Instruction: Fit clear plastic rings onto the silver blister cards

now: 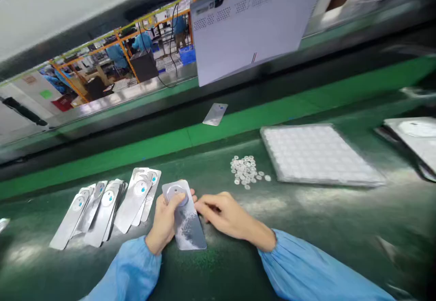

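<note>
My left hand (pixel 165 221) grips a long silver metal plate (pixel 189 228), with the thumb pressed on the round disc (pixel 176 193) near its top end. The plate's lower end rests on the dark green bench mat (pixel 259 264). My right hand (pixel 228 214) lies to the right, its fingertips at the plate's edge; whether they grip it is hidden. Left of my hands lie several similar plates (pixel 102 208), overlapping in a fan. Beyond my hands is a loose heap of small round clear discs (pixel 245 171).
A tray of white pads (pixel 320 155) lies right of the discs, and a white-topped object (pixel 415 132) sits at the right edge. A lone plate (pixel 215 113) lies beyond a green stripe. A vented grey panel (pixel 252 23) hangs above; co-workers in blue (pixel 143 42) stand behind.
</note>
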`<act>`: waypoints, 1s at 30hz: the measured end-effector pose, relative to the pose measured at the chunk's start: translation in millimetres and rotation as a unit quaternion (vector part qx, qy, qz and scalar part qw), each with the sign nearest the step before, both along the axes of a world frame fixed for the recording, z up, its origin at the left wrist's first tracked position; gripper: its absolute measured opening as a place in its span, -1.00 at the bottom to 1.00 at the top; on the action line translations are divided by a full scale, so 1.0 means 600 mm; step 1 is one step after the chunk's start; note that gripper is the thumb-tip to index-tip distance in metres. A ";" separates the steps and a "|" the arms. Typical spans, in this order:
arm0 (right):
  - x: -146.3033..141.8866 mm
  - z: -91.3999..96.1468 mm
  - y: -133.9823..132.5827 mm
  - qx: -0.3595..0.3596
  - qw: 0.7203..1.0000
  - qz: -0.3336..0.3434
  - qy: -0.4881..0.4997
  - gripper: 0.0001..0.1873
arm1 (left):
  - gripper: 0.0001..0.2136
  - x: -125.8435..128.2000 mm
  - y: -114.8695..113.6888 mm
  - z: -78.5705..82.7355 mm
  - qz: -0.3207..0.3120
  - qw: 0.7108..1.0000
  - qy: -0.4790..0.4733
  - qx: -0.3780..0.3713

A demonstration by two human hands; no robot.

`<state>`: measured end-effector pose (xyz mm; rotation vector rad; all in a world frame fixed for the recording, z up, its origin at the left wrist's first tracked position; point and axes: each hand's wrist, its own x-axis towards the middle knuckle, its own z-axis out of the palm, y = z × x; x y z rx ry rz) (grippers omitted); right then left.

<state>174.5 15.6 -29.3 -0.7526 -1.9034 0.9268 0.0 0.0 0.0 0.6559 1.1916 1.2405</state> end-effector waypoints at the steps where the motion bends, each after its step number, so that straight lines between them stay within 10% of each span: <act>1: 0.003 0.002 0.000 0.026 0.999 -0.037 0.013 -0.59 | -0.65 0.002 -0.002 0.000 -0.005 1.000 0.009 0.002; 9: -0.004 -0.007 -0.003 0.185 0.977 -0.110 -0.008 -0.78 | -0.70 0.000 -0.013 -0.015 -0.035 0.990 0.125 0.056; 30: -0.002 0.004 -0.010 0.267 0.951 -0.151 -0.026 -0.88 | -0.44 -0.010 -0.035 -0.002 -0.134 0.904 0.327 0.243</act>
